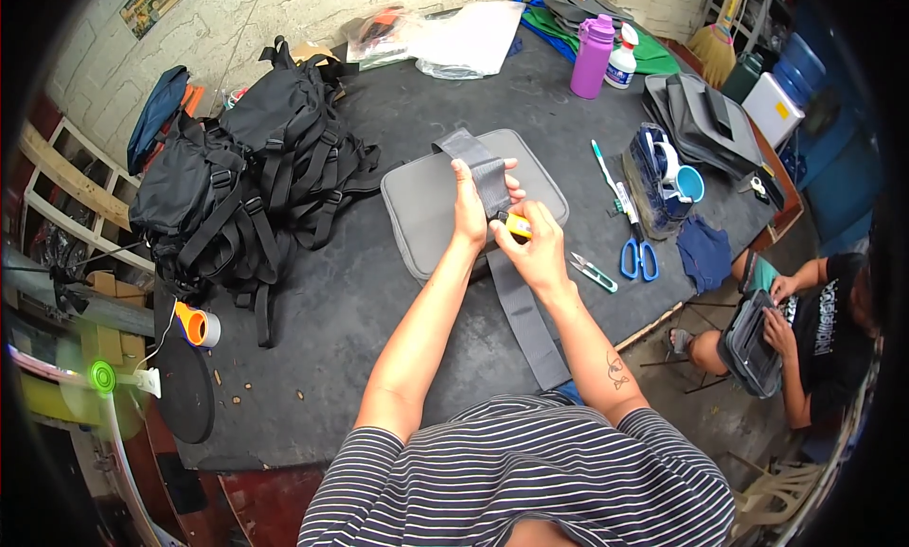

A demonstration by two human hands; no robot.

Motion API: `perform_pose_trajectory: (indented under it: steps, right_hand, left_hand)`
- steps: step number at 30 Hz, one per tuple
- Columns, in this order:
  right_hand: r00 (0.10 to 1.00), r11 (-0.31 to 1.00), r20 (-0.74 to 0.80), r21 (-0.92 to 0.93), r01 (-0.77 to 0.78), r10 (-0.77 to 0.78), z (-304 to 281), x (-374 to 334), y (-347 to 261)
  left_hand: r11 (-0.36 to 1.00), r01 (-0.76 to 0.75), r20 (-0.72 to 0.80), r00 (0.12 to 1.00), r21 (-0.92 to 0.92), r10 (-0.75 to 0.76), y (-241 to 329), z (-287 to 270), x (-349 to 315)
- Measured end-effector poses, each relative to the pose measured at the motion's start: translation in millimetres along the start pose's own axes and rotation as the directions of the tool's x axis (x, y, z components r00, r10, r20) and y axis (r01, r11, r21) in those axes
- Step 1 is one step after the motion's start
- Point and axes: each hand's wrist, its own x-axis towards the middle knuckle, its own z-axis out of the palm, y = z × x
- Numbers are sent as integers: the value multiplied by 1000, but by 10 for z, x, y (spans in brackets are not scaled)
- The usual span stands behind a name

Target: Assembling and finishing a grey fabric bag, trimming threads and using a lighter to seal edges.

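Leftmost on the broad black worktable (312,358) sits a heap of black fabric bags with dangling straps (241,164). At centre, a grey, round-cornered rectangular fabric case (414,202) lies flat on the tabletop. Above it, the left hand (472,206), thumb raised, holds a length of dark grey woven webbing (521,310) between thumb and fingers; the webbing's lower run extends toward the striped shirt (521,462). The right hand (537,249), immediately adjacent, pinches a small yellow object with a dark end (518,225) against the webbing (from my position, I cannot tell whether they touch). Further right lie green-handled thread snips (597,274), then blue-handled scissors (639,260). Rightmost, a seated co-worker (824,310) handles a dark, boxy bag (753,348).
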Motion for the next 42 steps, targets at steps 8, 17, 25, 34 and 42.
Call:
perform_pose_trajectory:
  steps: [8, 17, 25, 34, 42]
  right_hand:
    - [999, 997, 36, -76, 7, -4, 28, -14, 5]
    - [999, 996, 32, -83, 16, -13, 40, -13, 4]
    - [999, 995, -15, -91, 42, -44, 90, 11, 19]
    - [1000, 997, 4, -76, 21, -21, 142, 79, -5]
    - [999, 995, 14, -81, 49, -48, 143, 90, -12]
  left_hand:
    - [998, -20, -33, 999, 55, 22, -15, -15, -8]
    - [994, -44, -49, 998, 97, 49, -21, -24, 13]
    - [990, -60, -35, 997, 124, 64, -15, -47, 54]
    - [995, -64, -22, 998, 72, 66, 58, -53, 116]
    - [993, -83, -9, 996, 78, 84, 74, -52, 144]
